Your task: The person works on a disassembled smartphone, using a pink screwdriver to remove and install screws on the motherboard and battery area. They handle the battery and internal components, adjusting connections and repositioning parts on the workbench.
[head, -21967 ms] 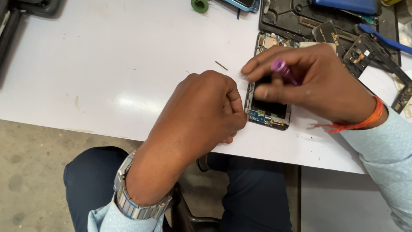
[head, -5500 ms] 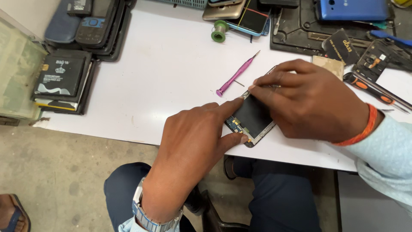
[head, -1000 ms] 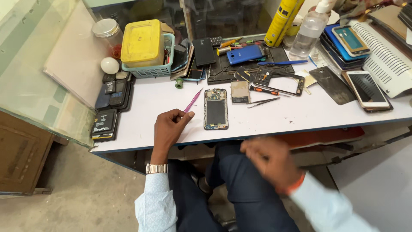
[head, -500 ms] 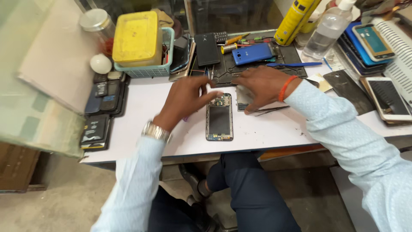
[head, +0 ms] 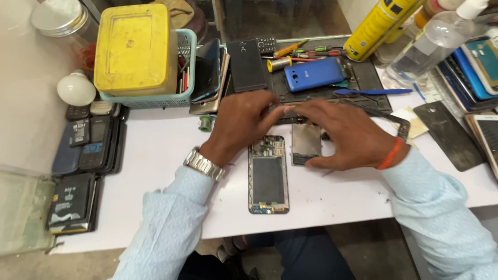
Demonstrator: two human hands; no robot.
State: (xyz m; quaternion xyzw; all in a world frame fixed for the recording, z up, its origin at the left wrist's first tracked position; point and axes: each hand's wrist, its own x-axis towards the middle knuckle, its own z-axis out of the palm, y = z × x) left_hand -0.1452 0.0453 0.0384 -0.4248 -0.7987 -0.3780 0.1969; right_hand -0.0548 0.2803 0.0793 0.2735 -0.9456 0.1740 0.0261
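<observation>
An opened phone [head: 268,173] with bare circuit boards and a dark middle panel lies flat on the white table [head: 155,155] in front of me. My left hand [head: 241,122] reaches past its top end, fingertips at the front edge of the black work mat [head: 371,78]. My right hand [head: 345,135] lies palm down with fingers spread, its index finger meeting my left fingertips. Its thumb rests beside a small flat grey part [head: 305,145] next to the phone. A thin black phone frame [head: 402,122] runs under my right hand. Whether my left fingers pinch anything is hidden.
On the mat lie a blue phone [head: 314,72], a blue pry tool [head: 371,92] and screwdrivers. A yellow box [head: 135,49] sits on a teal basket [head: 189,67] at back left, with a white bulb [head: 76,88] and old phones [head: 88,142]. A yellow spray can [head: 378,23], clear bottle [head: 430,44] and dark back cover [head: 448,135] stand right.
A second ago my left hand was at the table's near edge and my right hand in my lap. Both have reached forward to the mat's front edge, and the view has closed in.
</observation>
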